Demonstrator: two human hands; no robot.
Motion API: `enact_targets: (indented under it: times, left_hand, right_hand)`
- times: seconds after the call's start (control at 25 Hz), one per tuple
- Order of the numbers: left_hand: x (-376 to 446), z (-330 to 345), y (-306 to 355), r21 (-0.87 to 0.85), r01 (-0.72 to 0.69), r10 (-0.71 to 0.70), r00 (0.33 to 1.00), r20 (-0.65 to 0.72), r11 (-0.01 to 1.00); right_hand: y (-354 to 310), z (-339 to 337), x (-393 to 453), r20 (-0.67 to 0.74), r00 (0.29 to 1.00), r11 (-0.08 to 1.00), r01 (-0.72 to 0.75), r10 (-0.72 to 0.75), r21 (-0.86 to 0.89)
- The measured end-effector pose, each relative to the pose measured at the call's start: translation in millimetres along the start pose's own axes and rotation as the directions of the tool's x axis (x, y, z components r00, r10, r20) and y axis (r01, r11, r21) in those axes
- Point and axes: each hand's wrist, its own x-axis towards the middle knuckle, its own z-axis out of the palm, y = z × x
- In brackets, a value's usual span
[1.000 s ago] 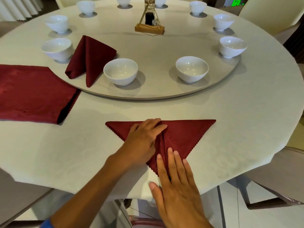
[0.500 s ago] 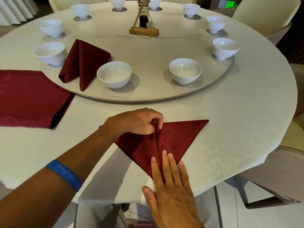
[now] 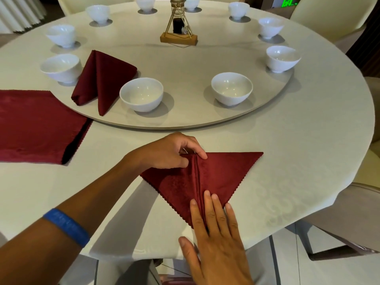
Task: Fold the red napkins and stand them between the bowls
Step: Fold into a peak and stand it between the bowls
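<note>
We see a round desk under a cream cloth, carrying a raised turntable, with pale chairs behind. The red napkin, folded into a triangle pointing toward us, lies flat at the near edge. Our left hand pinches its centre pleat at the top; our right hand presses the tip, grip spread flat. 1 folded napkin stands between 2 white bowls, which look empty. A flat napkin stack lies left.
</note>
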Motion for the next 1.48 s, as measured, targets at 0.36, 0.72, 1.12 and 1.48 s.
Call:
enact_targets:
  times: [0.36,0.72,1.12,1.48]
  left_hand:
    - [-57.8,-5.9,83.2,-0.010,-0.373,0.359,0.898,-0.256,0.928]
    - [-51.8,31.5,13.7,-0.101,0.175,-0.202,0.877,-0.437,0.979]
    - [-118.7,67.1,-14.0,0.150,0.081,-0.001,0.883,-0.469,0.985]
    - [-130.9,75.8,-37.5,0.323,0.059,0.130,0.836,-0.533,0.945]
  right_hand:
    - [-9.7,-91.3,42.7,-0.080,0.960,0.554,-0.085,0.268,0.828]
    - [63.0,-104.6,104.9,0.346,0.938,0.756,-0.246,0.027,0.606]
    - [87.5,-45.1,69.7,-0.019,1.000,0.899,-0.005,0.015,0.439]
    - [97.9,-33.7,75.2,-0.170,0.984,0.968,0.090,-0.050,0.236]
